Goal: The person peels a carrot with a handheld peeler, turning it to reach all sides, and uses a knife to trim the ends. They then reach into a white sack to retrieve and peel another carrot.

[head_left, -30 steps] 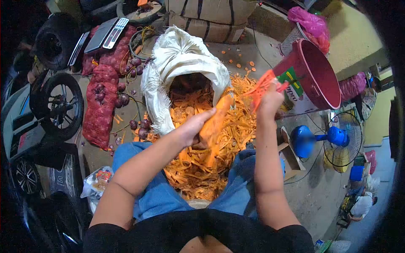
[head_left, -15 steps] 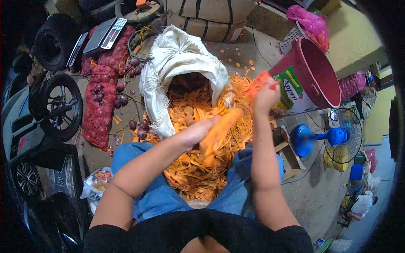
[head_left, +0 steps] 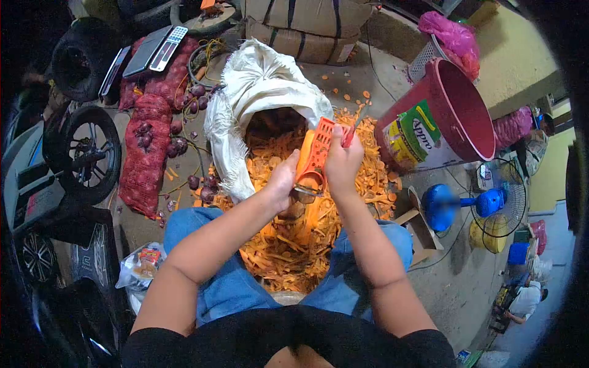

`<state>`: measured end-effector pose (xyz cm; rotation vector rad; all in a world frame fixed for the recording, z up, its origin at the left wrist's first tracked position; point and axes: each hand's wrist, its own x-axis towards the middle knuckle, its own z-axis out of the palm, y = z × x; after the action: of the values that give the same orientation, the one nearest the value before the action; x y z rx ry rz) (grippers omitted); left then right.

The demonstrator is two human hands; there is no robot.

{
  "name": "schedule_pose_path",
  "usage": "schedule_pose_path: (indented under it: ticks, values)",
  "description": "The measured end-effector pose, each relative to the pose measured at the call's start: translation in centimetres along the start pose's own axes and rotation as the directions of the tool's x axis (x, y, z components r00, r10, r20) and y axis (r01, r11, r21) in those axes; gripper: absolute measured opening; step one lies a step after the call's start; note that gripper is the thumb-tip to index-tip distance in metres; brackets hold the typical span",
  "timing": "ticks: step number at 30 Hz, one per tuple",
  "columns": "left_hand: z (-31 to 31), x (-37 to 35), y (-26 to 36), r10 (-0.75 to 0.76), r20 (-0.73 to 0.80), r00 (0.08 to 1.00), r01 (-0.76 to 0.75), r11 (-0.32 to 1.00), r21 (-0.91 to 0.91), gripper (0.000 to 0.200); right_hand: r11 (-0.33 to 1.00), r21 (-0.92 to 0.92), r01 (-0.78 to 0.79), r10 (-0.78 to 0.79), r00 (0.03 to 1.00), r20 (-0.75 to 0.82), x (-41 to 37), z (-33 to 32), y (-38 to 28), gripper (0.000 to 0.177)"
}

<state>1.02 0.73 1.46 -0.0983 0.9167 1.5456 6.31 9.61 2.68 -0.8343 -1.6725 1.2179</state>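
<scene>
Beside the red bucket (head_left: 461, 104) labelled "Appro", the right hand's (head_left: 343, 162) fingers grip an orange peeler (head_left: 321, 147)

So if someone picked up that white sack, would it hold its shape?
Probably not: the white sack slumps in soft folds with a frayed edge, so it should be floppy. It seems unlikely to roll, and its wide-open mouth might let carrot peelings spill.

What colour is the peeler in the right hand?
Orange-red; it shows best in the head view, where the peeler is in the right hand.
</scene>
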Motion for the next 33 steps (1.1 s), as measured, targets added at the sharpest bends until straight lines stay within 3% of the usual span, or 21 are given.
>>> schedule_pose_path:
  ticks: [3,4,5,6,7,8,9,11,12,13,15,17,19,21,23,25,28,30,31,33]
  values:
    - [-0.8,0.3,-0.8,-0.043,0.053,0.998,0.038,0.994,0.102,0.037,0.991,-0.137,0.01,-0.029,0.989,-0.144,1.4,-0.8,0.7,0.02]
    - [-1.0,0.3,-1.1,-0.087,0.08,0.993,0.072,0.981,0.178,0.038,0.986,-0.138,0.097,-0.126,0.967,-0.223,2.7,-1.4,2.3,0.02]
    - [-0.9,-0.1,-1.3,-0.088,0.08,0.993,0.073,0.981,0.177,0.038,0.978,-0.193,0.078,-0.139,0.934,-0.328,4.6,-2.6,3.5,0.021]
    - [-0.7,-0.8,-1.2,-0.166,0.179,0.97,0.107,0.947,0.302,0.037,0.968,-0.244,0.052,-0.156,0.89,-0.429,6.2,-4.0,4.3,0.023]
    - [-0.3,-1.8,-1.2,-0.254,0.263,0.931,0.125,0.896,0.425,0.037,0.964,-0.253,-0.081,-0.054,0.873,-0.485,7.2,-5.5,4.8,0.024]
    - [1.3,-2.9,-1.5,-0.094,0.205,0.974,0.001,0.912,0.41,0.038,0.943,-0.254,-0.213,0.043,0.839,-0.543,7.6,-6.5,5.1,0.025]
    - [1.2,-2.8,-1.3,-0.098,0.207,0.973,0.004,0.911,0.413,0.038,0.943,-0.254,-0.216,0.043,0.836,-0.548,7.6,-6.6,5.0,0.025]
    - [0.5,-2.1,-0.5,-0.173,0.2,0.964,0.121,0.961,0.249,0.038,0.976,-0.1,-0.191,0.107,0.832,-0.544,7.6,-6.4,4.5,0.026]
    - [-0.5,-1.2,-0.2,-0.217,0.128,0.968,0.191,0.963,0.192,0.038,0.974,-0.069,-0.218,0.153,0.846,-0.511,6.6,-5.4,2.3,0.025]
    - [-0.8,-0.7,0.0,-0.129,0.12,0.984,0.116,0.987,0.109,0.038,0.974,-0.069,-0.216,0.153,0.85,-0.505,5.9,-4.4,1.9,0.025]
    - [-0.5,-0.2,0.6,-0.063,0.083,0.995,0.053,0.992,0.118,0.038,0.961,0.261,-0.093,0.18,0.926,-0.332,4.8,-2.7,1.2,0.026]
    - [-1.7,0.9,0.3,-0.058,0.136,0.989,0.048,0.996,0.077,0.038,0.966,0.146,-0.212,0.233,0.962,-0.14,2.8,-1.7,0.5,0.025]
    - [-1.6,1.1,0.4,-0.055,0.186,0.981,0.049,0.998,0.035,0.038,0.978,0.095,-0.187,0.196,0.976,-0.097,1.3,-0.6,0.3,0.024]
    - [-0.8,1.1,0.4,-0.07,0.066,0.995,0.076,0.993,-0.09,0.037,0.986,0.043,-0.159,0.161,0.985,-0.054,0.9,-0.3,0.6,0.024]
    - [-0.5,1.1,0.5,-0.079,0.086,0.993,0.087,0.991,-0.099,0.039,0.999,0.01,-0.041,0.042,0.998,-0.041,0.8,-0.3,1.1,0.024]
    - [-0.5,1.0,0.5,-0.085,0.106,0.991,0.097,0.989,-0.109,0.04,0.996,0.021,-0.088,0.089,0.996,-0.027,1.0,-0.6,0.9,0.022]
    - [-0.9,0.9,0.6,-0.084,0.228,0.97,0.094,0.995,-0.032,0.038,0.977,0.177,-0.122,0.149,0.978,-0.144,2.3,-1.5,0.6,0.017]
    - [-0.9,1.1,0.6,0.056,0.2,0.978,-0.098,0.973,0.209,0.034,0.98,0.189,-0.062,0.102,0.973,-0.206,3.7,-2.6,0.8,0.017]
    - [-0.8,1.1,0.8,0.055,0.201,0.978,-0.097,0.973,0.21,0.034,0.98,0.197,-0.003,0.057,0.962,-0.269,4.1,-3.0,0.8,0.018]
    - [-0.1,0.7,1.2,0.308,0.272,0.912,-0.402,0.804,0.439,0.03,0.995,0.098,0.034,-0.007,0.965,-0.263,4.1,-3.3,0.6,0.018]
